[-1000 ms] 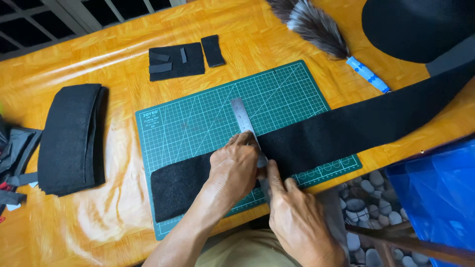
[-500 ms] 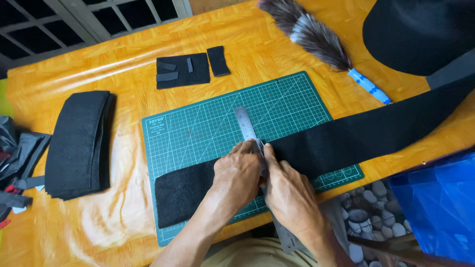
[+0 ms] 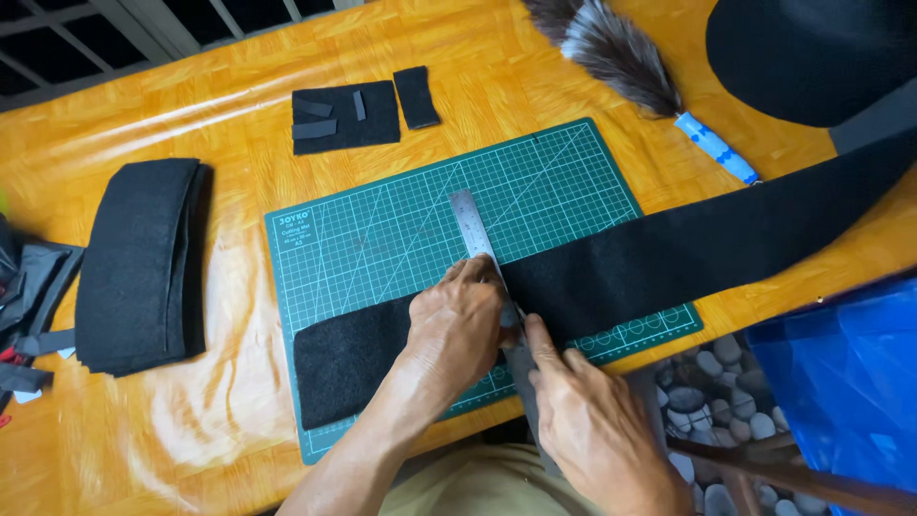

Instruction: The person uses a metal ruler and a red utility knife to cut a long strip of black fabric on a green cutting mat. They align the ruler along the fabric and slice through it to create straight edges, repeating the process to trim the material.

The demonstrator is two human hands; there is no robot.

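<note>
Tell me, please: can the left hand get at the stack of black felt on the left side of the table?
Probably yes. The table between the left hand and the stack of black felt is bare, but that hand now presses the steel ruler.

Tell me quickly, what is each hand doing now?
Left hand: pressed flat on the steel ruler over the black felt strip.
Right hand: closed at the ruler's edge; what it grips cannot be told.

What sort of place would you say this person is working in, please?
Probably a small home craft or sewing workspace: a green cutting mat on an orange table, a steel ruler and black felt strip.
</note>
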